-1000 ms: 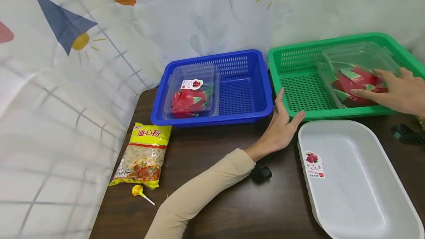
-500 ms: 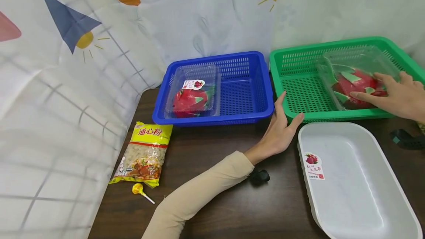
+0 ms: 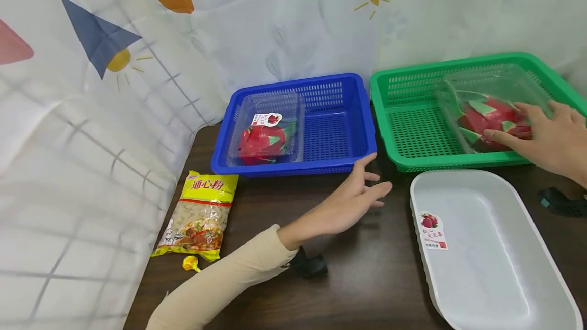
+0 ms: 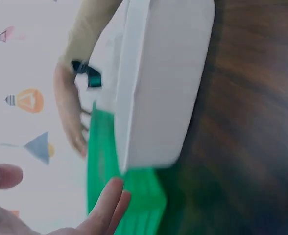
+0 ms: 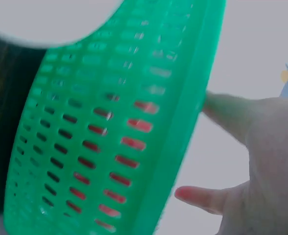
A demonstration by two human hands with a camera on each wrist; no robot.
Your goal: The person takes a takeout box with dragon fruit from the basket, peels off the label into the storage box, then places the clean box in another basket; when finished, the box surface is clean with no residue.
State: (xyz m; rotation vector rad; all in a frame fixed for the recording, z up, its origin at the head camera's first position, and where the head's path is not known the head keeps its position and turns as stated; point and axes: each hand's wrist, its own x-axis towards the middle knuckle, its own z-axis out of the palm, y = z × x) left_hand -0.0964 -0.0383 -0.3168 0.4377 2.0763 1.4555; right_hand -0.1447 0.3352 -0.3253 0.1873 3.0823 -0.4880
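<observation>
In the head view my left hand (image 3: 346, 205) hovers over the dark table with its fingers extended. Its index fingertip overlaps the front right corner of the blue basket (image 3: 275, 171), where a clear plastic box (image 3: 295, 106) with a red dragon fruit (image 3: 259, 144) lies on the left side. My right hand (image 3: 557, 139) reaches over the front rim of the green basket (image 3: 415, 162), fingers spread and loosely bent over a second clear box (image 3: 504, 78). A dragon fruit (image 3: 495, 113) shows inside that box. In the right wrist view, the basket wall hides the fingertips' contact with the box.
A grey-white tub (image 3: 477, 233) with a dragon fruit label (image 3: 432, 230) stands in front of the green basket. To the left lie a yellow pasta bag (image 3: 202, 213) and a lollipop (image 3: 190, 263), its stick hidden behind my left sleeve (image 3: 229, 274). Patterned cloth (image 3: 316, 24) hangs behind.
My left hand has drawn away from the green basket's corner, moving left and toward me, and its sleeve now covers the lollipop stick. My right hand has stayed over the box.
</observation>
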